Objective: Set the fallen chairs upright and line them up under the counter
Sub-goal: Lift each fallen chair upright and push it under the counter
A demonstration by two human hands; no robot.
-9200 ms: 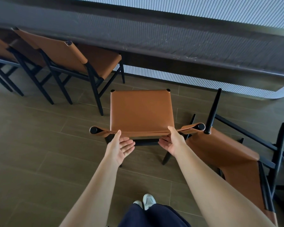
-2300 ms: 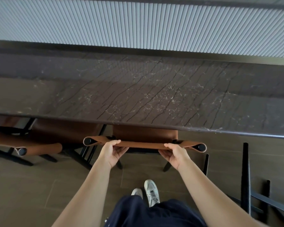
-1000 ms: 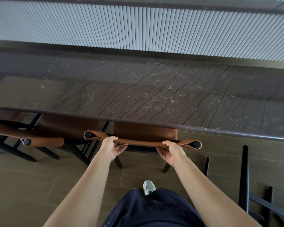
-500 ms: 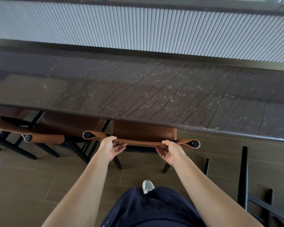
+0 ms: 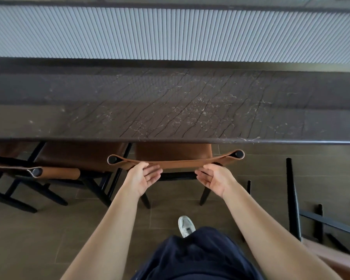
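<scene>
Leather backrest [image 5: 178,163] at the tabletop [image 5: 170,110] edge is now released, left grip [image 5: 143,177] and right grip [image 5: 215,178] wide, leaving one fallen chair [image 5: 292,199] near the tabletop.

A counter seating area, like a café or bar. A long dark marble worktop [image 5: 170,110] runs along fluted wall panelling [image 5: 170,33]. Tan leather chairs [image 5: 170,154] stand in a row on the tiled floor [image 5: 28,239].
</scene>
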